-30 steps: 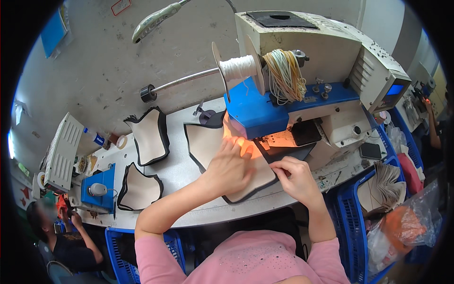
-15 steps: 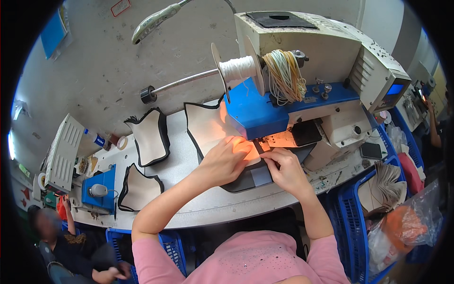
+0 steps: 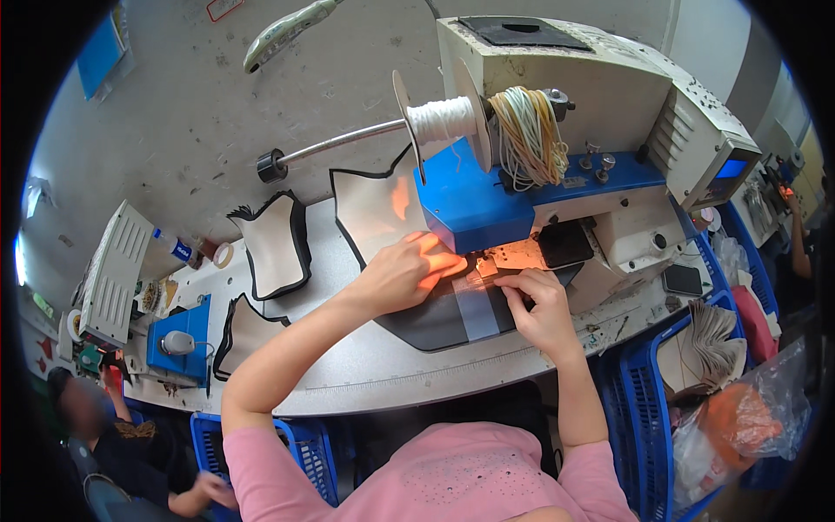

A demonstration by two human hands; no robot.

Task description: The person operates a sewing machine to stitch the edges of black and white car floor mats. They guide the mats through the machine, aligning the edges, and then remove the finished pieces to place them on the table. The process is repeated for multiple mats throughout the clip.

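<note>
My left hand reaches in under the blue head of a bench machine, at the near corner of a cream, black-edged panel or stack. Its fingers are bent and spread, lit orange by the machine's lamp; nothing shows gripped in them. My right hand is beside the lit work plate, thumb and fingers closed together at its near edge. What they pinch, if anything, is too small to make out. Between the hands lies a dark bed extension with a grey strip.
Two more stacks of cream, black-edged panels lie to the left. A spool of white tape hangs above. Blue crates stand at the right, with a plastic bag. Another person sits at lower left.
The pale piece seen between my hands no longer shows there. My left hand has shifted left and my right hand slightly right, uncovering the grey strip and more of the dark bed.
</note>
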